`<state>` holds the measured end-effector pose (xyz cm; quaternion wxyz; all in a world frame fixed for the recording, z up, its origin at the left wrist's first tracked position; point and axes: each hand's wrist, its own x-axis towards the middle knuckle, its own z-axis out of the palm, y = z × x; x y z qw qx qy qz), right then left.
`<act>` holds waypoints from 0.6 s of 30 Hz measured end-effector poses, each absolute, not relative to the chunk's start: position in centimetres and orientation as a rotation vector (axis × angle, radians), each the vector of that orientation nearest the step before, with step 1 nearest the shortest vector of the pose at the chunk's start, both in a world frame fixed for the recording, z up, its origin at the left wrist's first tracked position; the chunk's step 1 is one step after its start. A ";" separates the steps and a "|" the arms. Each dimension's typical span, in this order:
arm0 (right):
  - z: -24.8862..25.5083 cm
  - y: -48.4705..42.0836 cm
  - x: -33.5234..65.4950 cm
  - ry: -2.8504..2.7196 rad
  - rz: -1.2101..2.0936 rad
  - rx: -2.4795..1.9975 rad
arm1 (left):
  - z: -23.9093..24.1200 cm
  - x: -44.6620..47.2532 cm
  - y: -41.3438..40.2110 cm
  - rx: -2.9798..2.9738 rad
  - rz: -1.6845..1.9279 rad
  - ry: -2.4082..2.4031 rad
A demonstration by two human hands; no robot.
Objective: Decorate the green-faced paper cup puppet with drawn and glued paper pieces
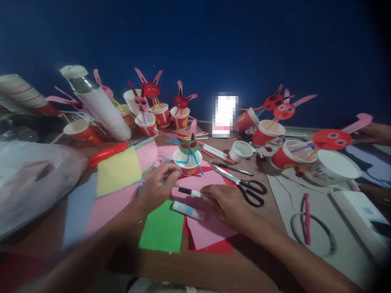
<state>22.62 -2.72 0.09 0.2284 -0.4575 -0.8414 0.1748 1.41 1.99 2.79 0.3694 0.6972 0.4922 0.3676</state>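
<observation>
Across the wood-grained counter (pixel 165 264) lies a thin, flat sheet of pink paper (pixel 210 236), probably limp and easily creased. The left hand (pixel 161 179), fingers curled, with any pinched item impossible to tell, is near a round paper cup (pixel 187 168), likely light and easily dented. Over the paper, the right hand (pixel 226 203) grips a black-capped marker (pixel 196 194), a smooth, stiff-looking cylinder, probably light and best held mid-barrel.
</observation>
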 end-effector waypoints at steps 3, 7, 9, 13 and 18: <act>-1.1 -1.9 23.5 -2.400 0.225 -1.379 | 2.2 0.6 1.9 1.847 1.046 1.312; -1.0 -1.9 23.3 -2.433 0.019 -1.329 | 1.5 0.8 1.6 1.723 1.007 1.275; -0.5 -2.5 22.3 -2.423 0.034 -1.328 | 1.4 1.1 1.5 1.624 0.948 1.240; -0.3 -3.8 20.0 -2.471 0.195 -1.290 | 1.5 1.2 1.5 1.446 0.862 1.153; -1.2 -4.3 19.4 -2.475 0.292 -1.277 | 1.6 1.1 1.6 1.218 0.843 1.089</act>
